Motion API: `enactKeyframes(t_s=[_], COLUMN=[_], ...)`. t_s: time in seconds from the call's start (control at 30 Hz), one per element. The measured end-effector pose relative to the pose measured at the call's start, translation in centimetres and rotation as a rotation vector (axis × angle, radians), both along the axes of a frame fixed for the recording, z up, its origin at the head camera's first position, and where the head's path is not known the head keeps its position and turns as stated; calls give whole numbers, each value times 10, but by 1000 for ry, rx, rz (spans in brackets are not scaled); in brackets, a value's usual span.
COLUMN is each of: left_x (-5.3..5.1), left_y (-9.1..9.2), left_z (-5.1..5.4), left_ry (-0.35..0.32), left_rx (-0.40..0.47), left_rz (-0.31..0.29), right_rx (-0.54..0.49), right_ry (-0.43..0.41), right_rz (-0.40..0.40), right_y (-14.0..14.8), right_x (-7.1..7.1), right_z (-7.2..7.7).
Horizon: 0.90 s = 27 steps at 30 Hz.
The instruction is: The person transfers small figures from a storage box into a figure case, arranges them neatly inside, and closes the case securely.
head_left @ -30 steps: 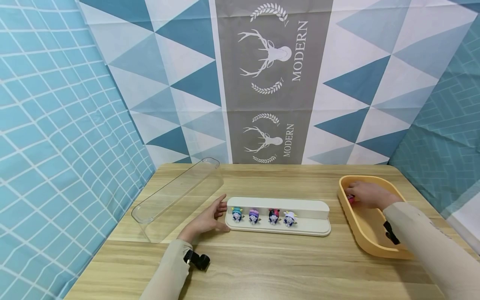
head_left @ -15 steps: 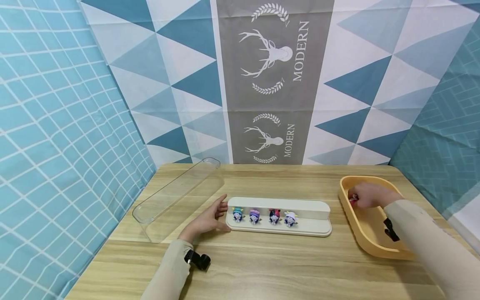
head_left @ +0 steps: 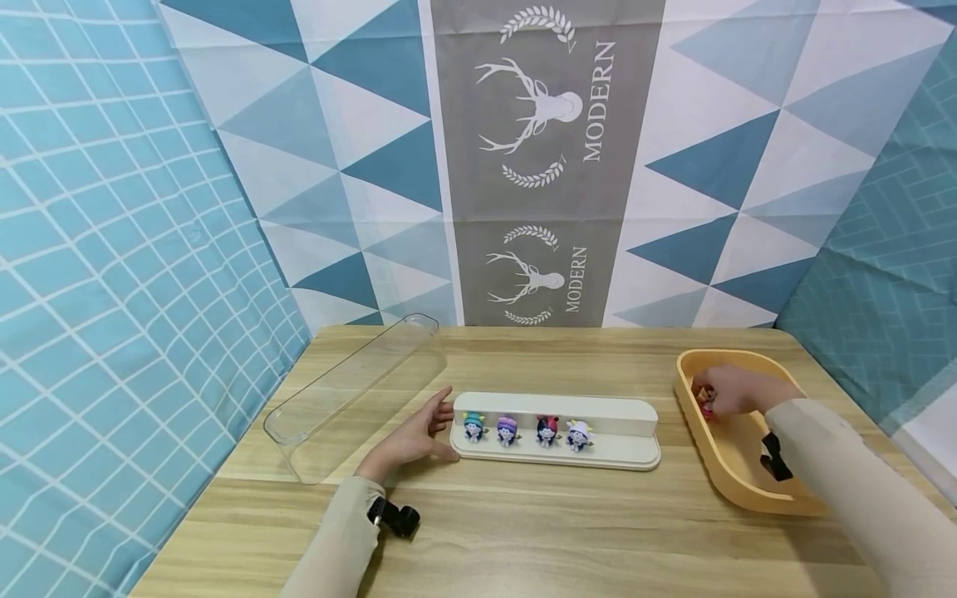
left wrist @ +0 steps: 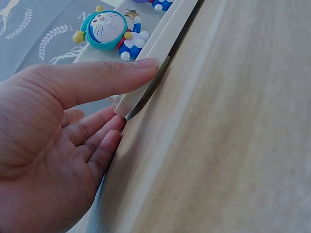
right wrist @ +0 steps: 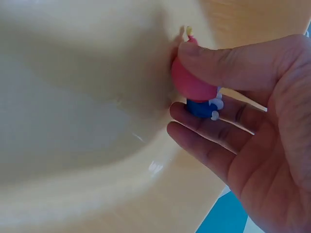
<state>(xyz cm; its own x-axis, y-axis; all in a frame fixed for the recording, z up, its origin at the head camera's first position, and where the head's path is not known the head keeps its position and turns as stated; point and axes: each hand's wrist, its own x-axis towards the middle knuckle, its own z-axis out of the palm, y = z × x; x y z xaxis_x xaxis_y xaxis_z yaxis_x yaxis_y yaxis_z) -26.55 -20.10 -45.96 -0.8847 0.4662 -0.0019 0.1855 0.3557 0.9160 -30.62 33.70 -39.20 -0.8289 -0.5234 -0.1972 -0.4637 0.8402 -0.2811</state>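
My right hand pinches a small figurine between thumb and fingers, inside the orange tray. The figurine has a pink-red rounded head covering and a blue body with white limbs. On the table, my left hand rests at the left end of the cream display stand. In the left wrist view, its straight thumb touches the stand's edge, with the other fingers beside the corner. Along the stand sit a teal-hooded figurine, a purple-hatted figurine, a red-and-black-hatted figurine and a white-hooded figurine.
A clear plastic cover lies at the left of the wooden table, behind the left forearm. The tray's raised rim surrounds the right hand. Patterned cloth hangs behind the table's back edge.
The red figurine has turned in my right hand's fingers and more of it shows now. That hand has shifted slightly within the tray. My left hand and the stand have stayed in place.
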Motion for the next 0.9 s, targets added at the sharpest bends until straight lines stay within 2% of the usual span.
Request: enactKeyframes(t_s=[0.13, 0.33, 0.47, 0.67, 0.8, 0.9], left_x=[1, 1, 1, 1, 1, 1], left_y=[1, 2, 2, 2, 2, 1], left_z=[1, 2, 3, 2, 1, 1], left_ry=[-5, -10, -10, -1, 9, 10], left_rx=[5, 5, 10, -1, -9, -11], left_rz=[6, 11, 11, 11, 10, 10], right_rx=[-10, -154, -213, -245, -311, -370], right_ry=[17, 14, 40, 68, 35, -13], right_rz=[-2, -9, -45, -98, -175, -266], right_y=[4, 11, 14, 17, 17, 17], right_x=[1, 1, 1, 2, 4, 6], right_z=[-1, 2, 9, 17, 20, 21])
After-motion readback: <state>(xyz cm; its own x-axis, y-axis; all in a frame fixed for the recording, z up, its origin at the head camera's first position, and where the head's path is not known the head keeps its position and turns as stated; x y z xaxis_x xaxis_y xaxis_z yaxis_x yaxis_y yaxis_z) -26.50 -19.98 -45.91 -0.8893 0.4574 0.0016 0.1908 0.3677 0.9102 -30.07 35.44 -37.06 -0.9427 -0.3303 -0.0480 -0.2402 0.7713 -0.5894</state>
